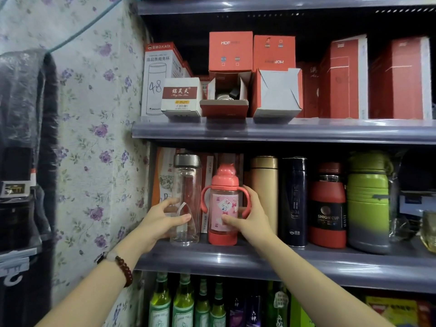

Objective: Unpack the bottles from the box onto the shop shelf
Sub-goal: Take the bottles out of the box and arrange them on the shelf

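A clear glass bottle (186, 199) with a grey cap stands upright at the left end of the middle shelf (259, 258). My left hand (162, 220) wraps round its lower part, thumb in front and fingers behind. Right beside it stands a pink child's bottle (223, 204) with two side handles and a rabbit label. My right hand (250, 215) grips that bottle from its right side, thumb across the label. Both bottles rest on the shelf. No unpacking box is in view.
Further right on the same shelf stand a gold flask (264, 185), a dark blue flask (293, 199), a red flask (328, 204) and a green one (368, 199). Red and white boxes (230, 74) fill the upper shelf. Green glass bottles (184, 300) line the shelf below. Floral wallpaper (94, 138) covers the left wall.
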Available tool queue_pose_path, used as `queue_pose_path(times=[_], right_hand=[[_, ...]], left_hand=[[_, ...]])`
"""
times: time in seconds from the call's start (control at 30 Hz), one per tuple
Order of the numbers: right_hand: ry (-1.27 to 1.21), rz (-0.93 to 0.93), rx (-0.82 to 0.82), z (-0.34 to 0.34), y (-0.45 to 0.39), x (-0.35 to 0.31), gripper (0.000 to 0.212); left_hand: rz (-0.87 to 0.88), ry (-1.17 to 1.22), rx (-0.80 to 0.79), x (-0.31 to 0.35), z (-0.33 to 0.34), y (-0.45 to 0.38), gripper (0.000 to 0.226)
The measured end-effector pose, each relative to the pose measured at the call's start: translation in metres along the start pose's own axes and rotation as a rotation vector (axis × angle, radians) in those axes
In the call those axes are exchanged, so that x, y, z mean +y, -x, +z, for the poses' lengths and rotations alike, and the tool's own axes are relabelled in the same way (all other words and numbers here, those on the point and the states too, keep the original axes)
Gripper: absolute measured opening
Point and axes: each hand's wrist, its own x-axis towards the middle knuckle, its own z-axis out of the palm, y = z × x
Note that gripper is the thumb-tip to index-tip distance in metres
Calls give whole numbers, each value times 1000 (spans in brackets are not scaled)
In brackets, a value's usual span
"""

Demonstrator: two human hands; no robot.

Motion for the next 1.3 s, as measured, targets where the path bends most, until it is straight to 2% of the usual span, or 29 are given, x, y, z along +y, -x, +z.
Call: queue_pose_path(times=[0.13,0.23,0.27,0.3,0.47,0.57,0.63,0.73,0.87,1.07,1.3], right_hand=[[-30,2,-5,-5,-2,0,66],[-42,40,126,0,-5,-4,25],[-32,33,164,3,-5,-4,17],[-20,24,192,6,-5,-4,18],[22,6,245,17,0,-6,27],[-134,78,107,11,-1,-6,37],[-185,100,-13,4,-2,-1,54],[-45,72,-19,1,-7,9,84],[-82,75,-3,6,-11,10,87],[-113,128,-60,6,-12,9,112],[-142,118,-73,5,-9,10,118]], left_hand=[[-12,1,20,-4,-7,-3,75],[-25,27,41,-5,-8,-6,74],[-25,38,50,-5,-6,-5,71],[-24,46,52,-4,-4,-5,70],[-47,75,23,0,-2,-2,72],[-51,68,12,0,-3,-3,74],[-53,61,10,1,-2,-2,74],[-65,73,3,1,-3,-3,75],[-66,77,-1,1,-2,-1,75],[-61,-3,0,5,-3,1,77],[-77,-83,-18,11,-1,6,80]])
